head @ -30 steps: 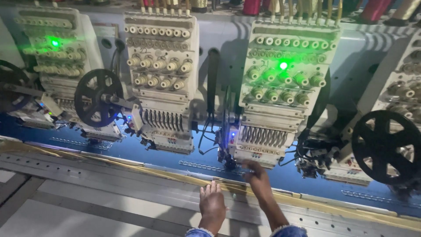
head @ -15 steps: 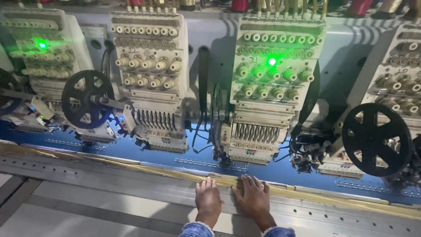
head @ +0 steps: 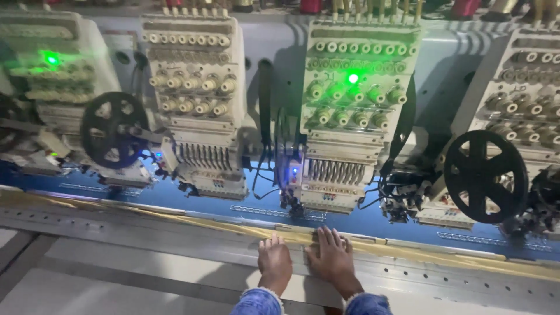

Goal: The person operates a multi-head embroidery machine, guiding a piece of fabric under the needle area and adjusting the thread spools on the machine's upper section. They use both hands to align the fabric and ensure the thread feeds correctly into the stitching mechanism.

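My left hand [head: 275,261] and my right hand [head: 332,256] lie flat, side by side, on the grey metal frame rail [head: 175,239] of a multi-head embroidery machine. Their fingertips reach the gold-coloured strip [head: 408,249] along the edge of the blue fabric [head: 361,223]. Neither hand holds anything. Directly behind them stands an embroidery head [head: 350,116] with a lit green lamp and a row of needles [head: 335,172]. Blue denim cuffs cover both wrists.
A second embroidery head [head: 195,99] stands to the left and a third, with a green lamp [head: 46,76], at the far left. Black spoked wheels [head: 114,129] [head: 485,176] sit beside the heads. A lighter table surface [head: 87,286] lies in front of the rail.
My right hand came back from under the needle area of the middle head and settled flat on the rail next to my left hand. The view has moved closer.
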